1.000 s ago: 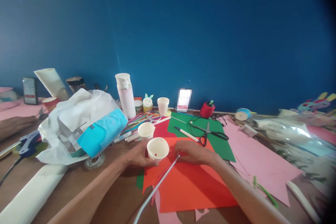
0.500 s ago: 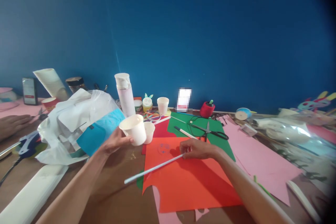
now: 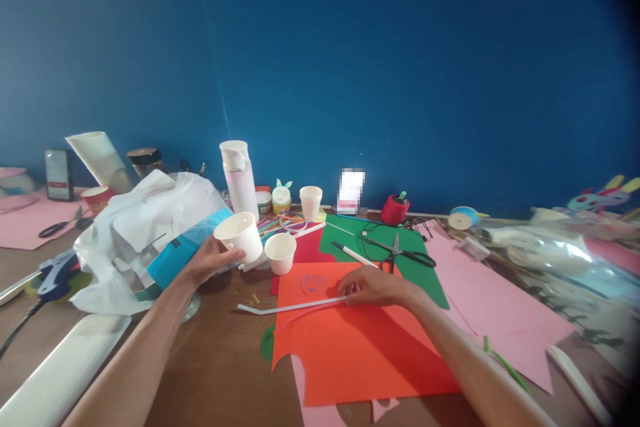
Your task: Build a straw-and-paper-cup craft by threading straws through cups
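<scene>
My left hand (image 3: pixel 215 260) is wrapped round a white paper cup (image 3: pixel 239 237), its open mouth tilted up toward me. A second white cup (image 3: pixel 281 254) stands upright just right of it, apart from it. Between the fingertips of my right hand (image 3: pixel 357 285) is one end of a thin white strip (image 3: pixel 295 306), which stretches left and bends near its far end. An orange sheet (image 3: pixel 360 353) with a small blue drawing lies beneath that hand. Near its fingers are a white marker (image 3: pixel 355 254) and black scissors (image 3: pixel 397 255), on green paper (image 3: pixel 345 230).
A plastic bag with paper scraps (image 3: pixel 125 233) fills the left side, beside a glue gun (image 3: pixel 55 273). Behind stand a white bottle (image 3: pixel 240 180), another cup (image 3: pixel 311 202) and a phone (image 3: pixel 351 191). Pink paper (image 3: pixel 500 293) and plastic packs (image 3: pixel 545 247) lie right.
My left hand has moved slightly left with its cup, away from the second cup. The strip's far end has risen and now shows a bend. The other person's hand at the left has gone from view.
</scene>
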Demonstrator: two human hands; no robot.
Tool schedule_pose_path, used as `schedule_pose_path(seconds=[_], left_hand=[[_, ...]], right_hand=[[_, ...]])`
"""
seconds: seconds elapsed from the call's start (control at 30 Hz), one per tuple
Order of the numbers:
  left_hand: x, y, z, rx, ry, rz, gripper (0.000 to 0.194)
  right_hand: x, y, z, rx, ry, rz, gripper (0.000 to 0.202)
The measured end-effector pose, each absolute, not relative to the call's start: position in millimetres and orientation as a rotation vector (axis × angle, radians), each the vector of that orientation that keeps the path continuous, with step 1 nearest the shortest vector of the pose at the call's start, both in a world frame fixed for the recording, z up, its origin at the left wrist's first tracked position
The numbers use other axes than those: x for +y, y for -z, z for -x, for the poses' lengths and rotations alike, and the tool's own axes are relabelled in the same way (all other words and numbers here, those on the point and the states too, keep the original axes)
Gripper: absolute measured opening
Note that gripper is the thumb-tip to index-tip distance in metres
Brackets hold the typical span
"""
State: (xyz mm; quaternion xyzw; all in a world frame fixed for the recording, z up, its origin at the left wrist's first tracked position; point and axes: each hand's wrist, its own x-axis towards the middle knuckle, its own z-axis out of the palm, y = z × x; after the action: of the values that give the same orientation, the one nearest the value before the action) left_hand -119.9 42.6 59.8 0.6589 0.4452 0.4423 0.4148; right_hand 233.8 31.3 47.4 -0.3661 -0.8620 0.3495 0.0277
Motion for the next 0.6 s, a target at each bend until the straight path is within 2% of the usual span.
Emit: schedule_pose_path(seconds=[0.2,0.6], left_hand=[[33,-70,103,1.029,-0.939,-1.684,0.069],[31,-63,81,1.024,-0.852,-1.798,0.07]], right_hand=[[29,-50,-231,-2.681,-1.035,1.158,0.023],[31,-48,-232,-2.7,-0.968,1.162,0.021]])
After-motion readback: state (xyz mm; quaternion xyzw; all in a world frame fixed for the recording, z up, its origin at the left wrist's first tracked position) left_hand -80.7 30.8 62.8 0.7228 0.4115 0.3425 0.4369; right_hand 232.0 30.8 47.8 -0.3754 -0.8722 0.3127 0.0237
